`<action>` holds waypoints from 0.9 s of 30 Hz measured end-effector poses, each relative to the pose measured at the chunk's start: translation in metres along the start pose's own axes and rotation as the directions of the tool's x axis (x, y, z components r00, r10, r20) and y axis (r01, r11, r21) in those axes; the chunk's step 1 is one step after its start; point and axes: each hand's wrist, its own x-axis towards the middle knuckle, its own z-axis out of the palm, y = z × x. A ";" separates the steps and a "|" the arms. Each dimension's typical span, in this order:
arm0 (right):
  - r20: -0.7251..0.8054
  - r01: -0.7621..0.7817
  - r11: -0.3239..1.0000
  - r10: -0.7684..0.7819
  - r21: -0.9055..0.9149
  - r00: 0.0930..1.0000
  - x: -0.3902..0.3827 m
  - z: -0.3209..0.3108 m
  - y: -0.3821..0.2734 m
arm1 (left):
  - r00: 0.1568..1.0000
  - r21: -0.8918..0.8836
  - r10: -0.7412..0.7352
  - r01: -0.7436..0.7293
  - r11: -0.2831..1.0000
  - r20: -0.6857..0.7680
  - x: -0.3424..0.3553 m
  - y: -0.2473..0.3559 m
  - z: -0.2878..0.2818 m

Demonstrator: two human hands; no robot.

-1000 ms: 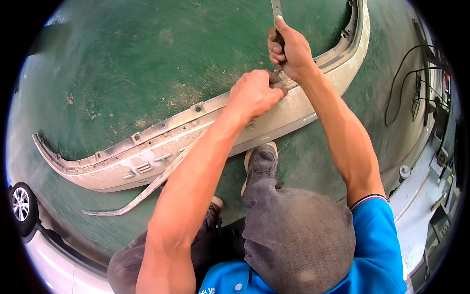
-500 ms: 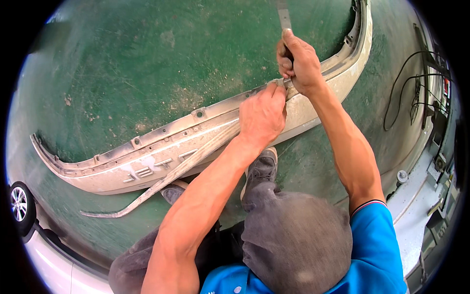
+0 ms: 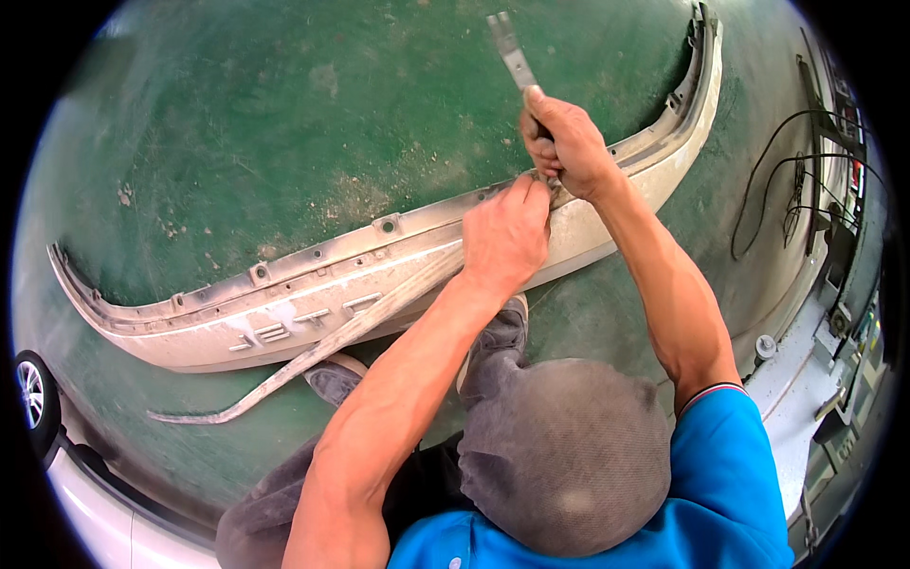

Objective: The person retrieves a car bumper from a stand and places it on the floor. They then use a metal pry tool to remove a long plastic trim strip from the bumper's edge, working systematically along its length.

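A long, dusty, cream-coloured bumper (image 3: 204,351) lies on the floor and curves up at both ends. A narrow, dirty trim strip (image 3: 351,332) slants across its front, its loose end resting on the floor at the left. My left hand (image 3: 505,232) is closed on the strip's upper end at the bumper's top edge; its fingertips are partly hidden. Just above it, my right hand (image 3: 569,147) is wrapped round a flat metal pry tool (image 3: 512,59). The tool's notched end points up and left, and its lower end is hidden by my hands.
Crumbs of debris (image 3: 355,194) are scattered over the green floor (image 3: 237,114) beyond the bumper. My shoes (image 3: 335,379) are close to its near edge. A white car (image 3: 95,507) stands at lower left. Black cables (image 3: 758,180) and grey equipment (image 3: 806,379) line the right side.
My right hand and the pry tool have moved down and left, and the tool leans more to the left. My left hand stays on the strip, slightly lower in view.
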 end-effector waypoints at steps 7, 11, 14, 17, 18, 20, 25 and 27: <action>-0.239 0.048 0.998 -0.035 0.050 0.970 -0.007 0.007 0.003 | 1.000 0.008 0.009 -0.009 1.000 -0.002 -0.007 0.001 0.001; -0.249 -0.118 0.992 0.124 0.041 0.960 0.005 0.004 0.003 | 0.999 0.001 -0.022 0.022 1.000 0.042 -0.010 0.001 0.001; -0.275 -0.255 0.967 0.252 0.026 0.928 0.015 0.003 0.001 | 0.997 -0.010 -0.049 0.049 0.999 0.064 -0.008 0.002 -0.002; -0.252 -0.341 0.939 0.340 0.043 0.906 0.021 -0.005 0.000 | 0.990 -0.048 -0.096 0.101 0.994 0.104 -0.007 0.006 -0.005; -0.233 -0.375 0.925 0.378 0.060 0.896 0.022 -0.007 -0.001 | 0.986 -0.065 -0.116 0.125 0.990 0.123 -0.008 0.007 -0.006; -0.198 -0.434 0.895 0.445 0.097 0.873 0.019 -0.010 -0.009 | 0.973 -0.094 -0.140 0.159 0.983 0.181 -0.002 0.002 -0.012; -0.287 0.157 0.902 -0.039 0.403 0.957 0.000 -0.028 -0.021 | 0.914 -0.241 -0.251 0.334 0.911 0.318 0.030 -0.004 -0.028; -0.350 0.322 0.833 -0.167 0.450 0.922 -0.016 -0.034 -0.033 | 0.909 -0.267 -0.231 0.332 0.905 0.348 0.051 0.007 -0.037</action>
